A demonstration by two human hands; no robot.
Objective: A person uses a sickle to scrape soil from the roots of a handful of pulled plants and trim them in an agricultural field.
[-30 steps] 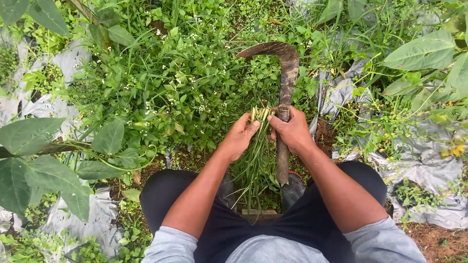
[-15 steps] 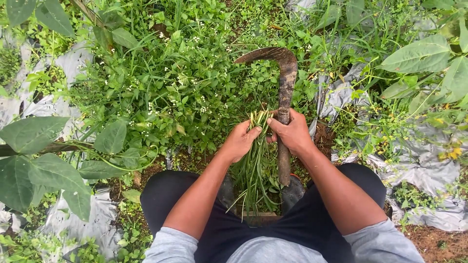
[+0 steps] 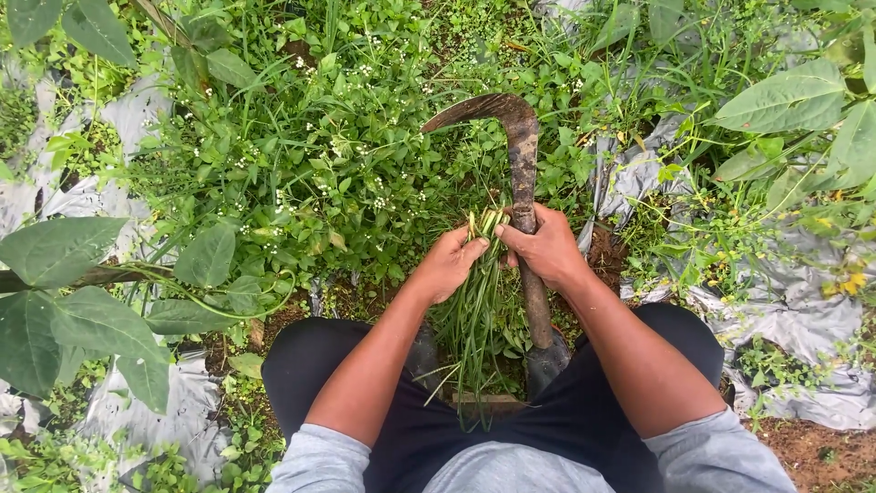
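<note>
Rusty curved iron sickle (image 3: pixel 522 164) stands upright, gripped at mid-shaft by my closed right hand (image 3: pixel 546 248); left hand (image 3: pixel 449 265) pinches the bundle of cut green grass stalks (image 3: pixel 479 310) (ends just beside the shaft). Gathering step; the next move needs a firmer bundle grip, I judge.

You see a sickle (image 3: pixel 522 164) with a dull brown, rust-mottled blade. The bunch of grass (image 3: pixel 476 310) is green, pale yellow at its cut ends. The weeds (image 3: pixel 310 173) are bright green, speckled with tiny white flowers. The ground sheeting (image 3: pixel 812 319) is silver-grey. Your shorts (image 3: pixel 511 429) are black, your shirt (image 3: pixel 511 470) light grey.
</note>
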